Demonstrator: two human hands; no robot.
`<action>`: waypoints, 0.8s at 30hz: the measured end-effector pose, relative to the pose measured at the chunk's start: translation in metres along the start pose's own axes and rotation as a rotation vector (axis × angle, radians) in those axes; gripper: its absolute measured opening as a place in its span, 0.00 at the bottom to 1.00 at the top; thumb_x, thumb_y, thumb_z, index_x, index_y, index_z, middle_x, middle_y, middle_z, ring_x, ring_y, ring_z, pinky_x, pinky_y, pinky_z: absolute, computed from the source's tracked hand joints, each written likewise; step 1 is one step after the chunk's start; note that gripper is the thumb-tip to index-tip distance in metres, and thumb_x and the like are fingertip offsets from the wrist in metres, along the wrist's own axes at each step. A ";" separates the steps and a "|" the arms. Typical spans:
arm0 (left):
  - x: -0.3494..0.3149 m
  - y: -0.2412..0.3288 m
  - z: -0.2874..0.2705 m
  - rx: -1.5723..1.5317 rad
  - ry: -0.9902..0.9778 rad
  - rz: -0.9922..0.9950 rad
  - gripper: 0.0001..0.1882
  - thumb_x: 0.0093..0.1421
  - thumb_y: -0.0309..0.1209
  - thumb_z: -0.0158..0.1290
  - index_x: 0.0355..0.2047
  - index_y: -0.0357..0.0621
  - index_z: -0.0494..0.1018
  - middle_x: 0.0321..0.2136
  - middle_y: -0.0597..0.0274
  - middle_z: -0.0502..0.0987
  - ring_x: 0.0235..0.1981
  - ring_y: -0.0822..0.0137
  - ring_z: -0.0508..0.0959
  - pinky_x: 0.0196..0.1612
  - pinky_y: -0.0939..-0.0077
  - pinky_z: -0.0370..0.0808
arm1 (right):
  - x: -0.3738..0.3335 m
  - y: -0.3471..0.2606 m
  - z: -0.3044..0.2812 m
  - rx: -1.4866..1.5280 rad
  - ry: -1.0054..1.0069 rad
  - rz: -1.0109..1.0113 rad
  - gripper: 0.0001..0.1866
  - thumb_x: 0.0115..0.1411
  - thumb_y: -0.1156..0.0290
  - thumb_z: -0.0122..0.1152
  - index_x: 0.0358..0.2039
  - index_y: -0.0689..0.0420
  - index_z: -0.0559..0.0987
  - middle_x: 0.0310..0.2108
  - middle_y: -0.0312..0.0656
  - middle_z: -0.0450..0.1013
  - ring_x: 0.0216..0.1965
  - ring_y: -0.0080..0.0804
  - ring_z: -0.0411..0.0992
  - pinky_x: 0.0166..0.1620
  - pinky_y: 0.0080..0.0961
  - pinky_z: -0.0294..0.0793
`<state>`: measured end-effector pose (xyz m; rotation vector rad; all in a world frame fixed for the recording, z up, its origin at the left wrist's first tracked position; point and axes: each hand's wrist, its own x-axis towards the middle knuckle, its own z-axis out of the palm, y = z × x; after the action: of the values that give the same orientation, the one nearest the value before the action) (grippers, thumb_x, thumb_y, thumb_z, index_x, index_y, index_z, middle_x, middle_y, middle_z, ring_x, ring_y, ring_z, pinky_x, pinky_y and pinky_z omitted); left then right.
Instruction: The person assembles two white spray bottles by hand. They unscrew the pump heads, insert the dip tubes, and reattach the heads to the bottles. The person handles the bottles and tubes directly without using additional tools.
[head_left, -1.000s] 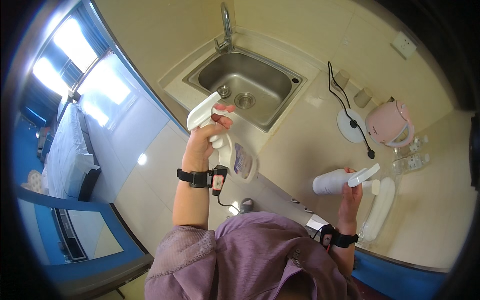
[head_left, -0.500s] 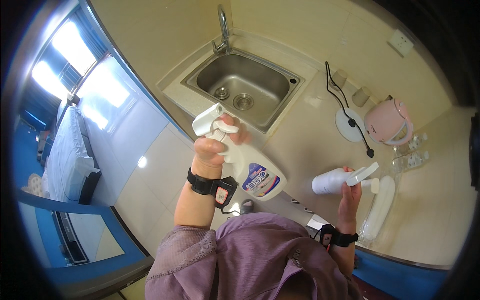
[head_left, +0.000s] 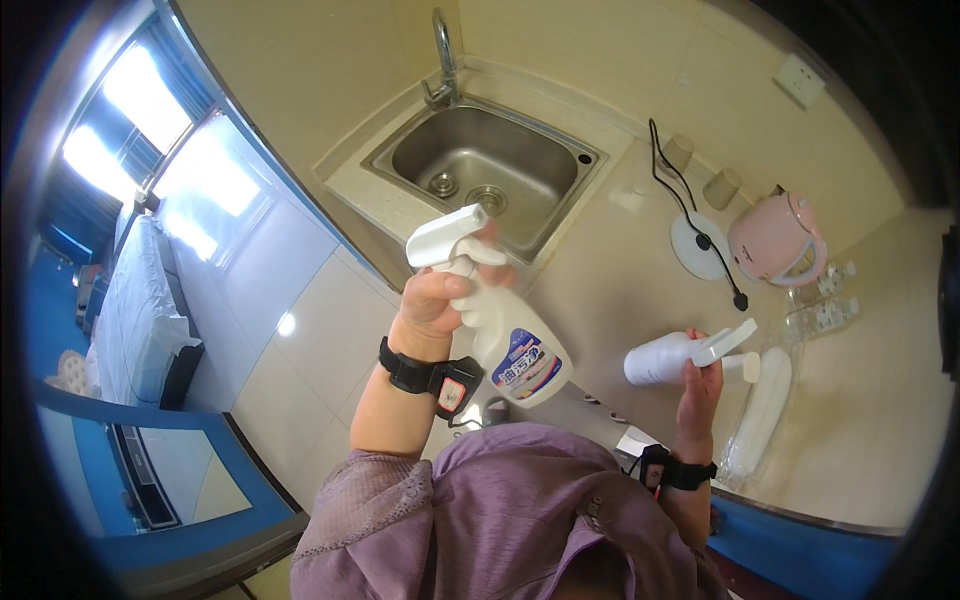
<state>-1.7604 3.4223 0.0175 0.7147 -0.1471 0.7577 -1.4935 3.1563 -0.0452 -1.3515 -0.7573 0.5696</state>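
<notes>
My left hand [head_left: 437,300] is wrapped round the neck of a white spray bottle [head_left: 505,320] with a blue and white label. The bottle tilts over the counter's front edge, its trigger head up by the near side of the steel sink [head_left: 400,165]. Over the counter on the right, my right hand [head_left: 700,385] grips a second white bottle [head_left: 655,362], which lies almost level and has a spray head at its right end. The fingers of that hand are partly hidden behind this head.
A pink electric kettle [head_left: 770,240] stands at the back right beside its white round base [head_left: 697,247] and black cord. Two cups [head_left: 722,188] are by the wall. Small clear bottles [head_left: 830,315] and a long white wrapped pack [head_left: 758,415] lie on the counter's right.
My left hand has shifted slightly to the right with its spray bottle, and the spray head has turned a little. My right hand and its bottle have hardly moved.
</notes>
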 end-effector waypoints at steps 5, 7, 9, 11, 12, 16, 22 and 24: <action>0.006 -0.016 -0.002 0.017 0.029 0.003 0.29 0.49 0.36 0.63 0.51 0.40 0.70 0.32 0.64 0.77 0.33 0.68 0.74 0.43 0.67 0.67 | 0.005 -0.013 0.006 -0.018 0.050 -0.004 0.28 0.62 0.64 0.57 0.58 0.67 0.65 0.58 0.46 0.64 0.59 0.33 0.61 0.63 0.31 0.55; 0.010 -0.025 -0.006 0.007 0.027 -0.012 0.29 0.52 0.38 0.63 0.52 0.40 0.69 0.32 0.64 0.77 0.34 0.67 0.75 0.44 0.66 0.67 | 0.006 -0.021 0.010 -0.002 0.091 -0.028 0.26 0.62 0.65 0.58 0.57 0.67 0.66 0.57 0.45 0.64 0.58 0.31 0.62 0.62 0.28 0.58; 0.014 -0.037 -0.009 -0.016 0.049 -0.036 0.29 0.54 0.41 0.61 0.52 0.39 0.69 0.32 0.64 0.77 0.35 0.66 0.76 0.45 0.65 0.68 | 0.003 -0.022 -0.005 -0.058 0.154 0.005 0.22 0.62 0.67 0.59 0.53 0.65 0.69 0.51 0.42 0.67 0.53 0.26 0.64 0.56 0.23 0.63; 0.021 -0.054 -0.006 -0.064 0.080 -0.020 0.30 0.55 0.42 0.60 0.54 0.39 0.68 0.33 0.63 0.78 0.35 0.66 0.75 0.47 0.63 0.68 | 0.001 -0.019 -0.030 -0.120 0.198 0.024 0.18 0.61 0.68 0.60 0.48 0.64 0.71 0.45 0.38 0.69 0.48 0.22 0.66 0.49 0.19 0.65; 0.027 -0.065 -0.004 -0.088 0.094 -0.019 0.30 0.56 0.43 0.59 0.54 0.38 0.67 0.33 0.62 0.78 0.35 0.65 0.75 0.48 0.63 0.68 | -0.001 -0.014 -0.049 -0.152 0.215 0.027 0.15 0.61 0.69 0.60 0.46 0.63 0.72 0.42 0.37 0.70 0.45 0.19 0.66 0.46 0.17 0.66; 0.046 -0.086 -0.007 -0.073 0.101 -0.100 0.30 0.58 0.42 0.57 0.55 0.37 0.65 0.34 0.61 0.78 0.39 0.63 0.75 0.52 0.60 0.66 | -0.006 -0.005 -0.077 -0.190 0.086 0.164 0.08 0.60 0.70 0.61 0.36 0.60 0.76 0.31 0.31 0.72 0.34 0.15 0.67 0.38 0.15 0.66; 0.089 -0.121 0.029 0.283 0.091 -0.099 0.27 0.55 0.37 0.62 0.51 0.34 0.67 0.34 0.56 0.78 0.37 0.65 0.76 0.42 0.72 0.74 | 0.038 -0.027 -0.044 -0.235 -0.415 0.178 0.21 0.56 0.70 0.66 0.49 0.61 0.73 0.43 0.36 0.73 0.45 0.23 0.70 0.51 0.24 0.69; 0.097 -0.128 0.041 0.334 0.083 -0.173 0.29 0.54 0.34 0.63 0.51 0.34 0.66 0.35 0.56 0.78 0.37 0.66 0.77 0.42 0.73 0.75 | 0.051 -0.029 -0.022 -0.260 -0.480 0.030 0.32 0.53 0.70 0.69 0.57 0.60 0.67 0.50 0.39 0.69 0.53 0.27 0.67 0.56 0.27 0.67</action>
<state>-1.5982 3.3876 0.0157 0.9970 0.1195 0.6509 -1.4452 3.1761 -0.0096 -1.4832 -1.2352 0.8581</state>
